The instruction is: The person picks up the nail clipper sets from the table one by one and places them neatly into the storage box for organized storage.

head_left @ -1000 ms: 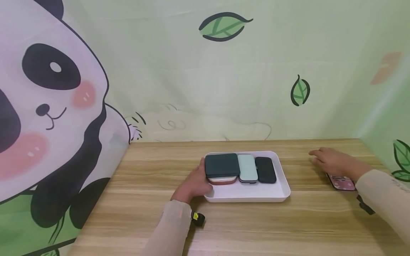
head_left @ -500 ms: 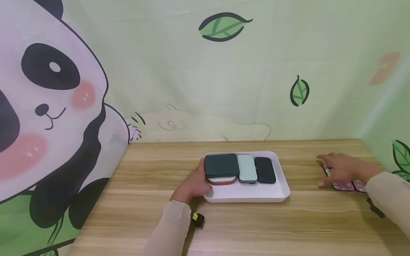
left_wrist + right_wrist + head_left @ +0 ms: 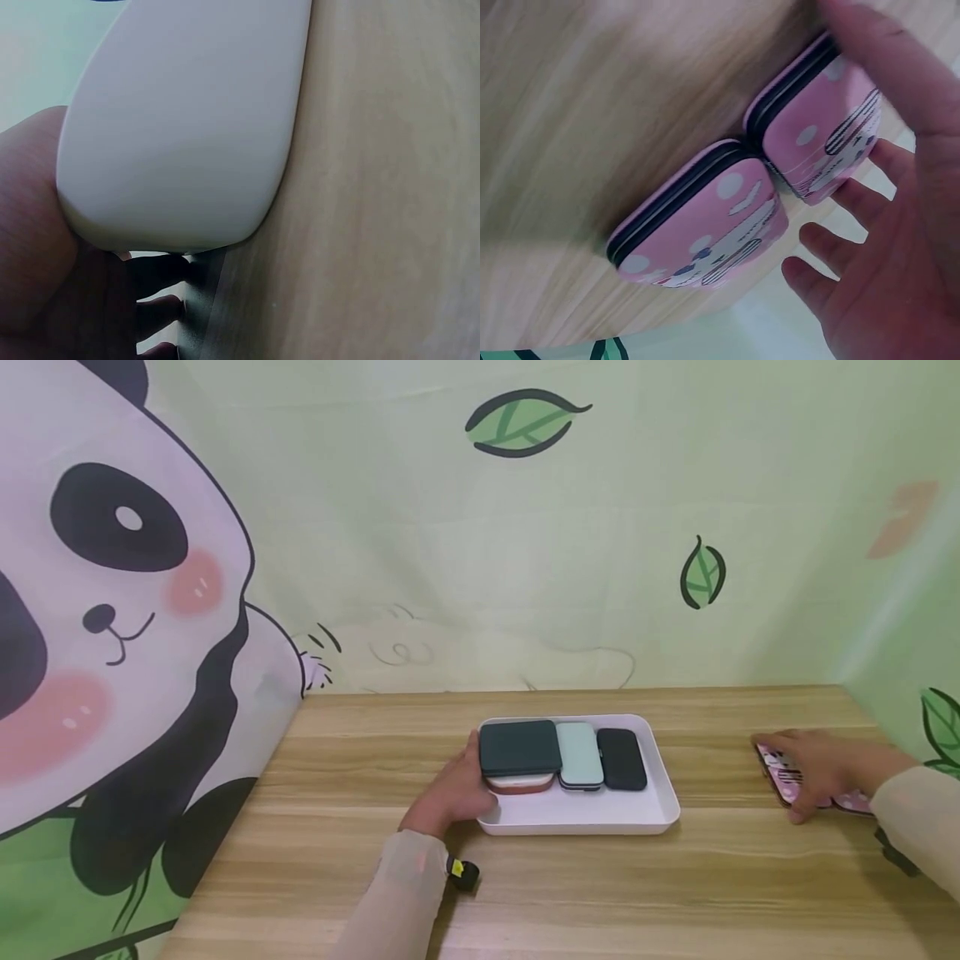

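- A white tray (image 3: 585,814) is set on the wooden table (image 3: 525,893), near the middle
- The left hand (image 3: 450,793) is laid against the tray's left end; in the left wrist view the palm (image 3: 30,247) is seen touching the tray's white wall (image 3: 187,127), with the fingers (image 3: 161,271) curled under the tray's edge, so the tray is gripped
- Four cases are held in the tray's far half: a dark green case (image 3: 520,747) stacked on a reddish-brown case (image 3: 520,783), a pale mint case (image 3: 579,754) just beside them, and a black case (image 3: 621,758) next to that
- The near half of the tray floor is left bare
- The right hand (image 3: 825,768) is placed well apart from the tray, near the table's right edge, on two pink patterned cases (image 3: 765,195)
- In the right wrist view the two pink cases are shown end to end and touching, a dark band running round each one's edge
- The farther pink case (image 3: 825,142) is gripped between the thumb (image 3: 885,67) on one side and the spread fingers (image 3: 855,202) on the other; the nearer pink case (image 3: 705,225) is left untouched on the table
- A panda and leaf printed backdrop (image 3: 112,610) is hung behind and to the left of the table
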The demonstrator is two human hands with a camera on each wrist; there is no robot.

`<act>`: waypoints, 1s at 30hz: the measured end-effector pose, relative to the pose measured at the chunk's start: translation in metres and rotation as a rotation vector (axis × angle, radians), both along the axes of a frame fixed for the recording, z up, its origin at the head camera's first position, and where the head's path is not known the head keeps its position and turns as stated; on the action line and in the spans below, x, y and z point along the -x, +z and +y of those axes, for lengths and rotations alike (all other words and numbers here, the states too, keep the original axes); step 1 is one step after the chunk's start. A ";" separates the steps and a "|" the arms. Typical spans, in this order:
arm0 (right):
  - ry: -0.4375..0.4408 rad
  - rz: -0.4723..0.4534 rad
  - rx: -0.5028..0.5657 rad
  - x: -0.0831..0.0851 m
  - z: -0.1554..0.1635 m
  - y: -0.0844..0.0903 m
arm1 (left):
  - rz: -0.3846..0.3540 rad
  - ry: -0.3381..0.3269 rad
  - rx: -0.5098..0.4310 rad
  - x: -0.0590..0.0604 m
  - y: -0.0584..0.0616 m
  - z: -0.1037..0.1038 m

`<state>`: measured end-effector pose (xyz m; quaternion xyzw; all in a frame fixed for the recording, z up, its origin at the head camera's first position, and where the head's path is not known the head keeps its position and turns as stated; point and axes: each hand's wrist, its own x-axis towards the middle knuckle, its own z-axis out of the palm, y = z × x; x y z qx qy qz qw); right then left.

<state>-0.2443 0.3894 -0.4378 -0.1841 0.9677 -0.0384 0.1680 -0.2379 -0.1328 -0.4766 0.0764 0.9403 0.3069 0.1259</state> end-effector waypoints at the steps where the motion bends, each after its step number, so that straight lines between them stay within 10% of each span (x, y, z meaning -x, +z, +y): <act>1: -0.004 -0.010 0.006 0.000 0.001 0.000 | 0.000 0.000 -0.002 0.000 0.000 0.000; 30: -0.001 0.047 0.014 0.004 -0.007 -0.003 | 0.012 -0.011 0.010 -0.001 0.000 0.000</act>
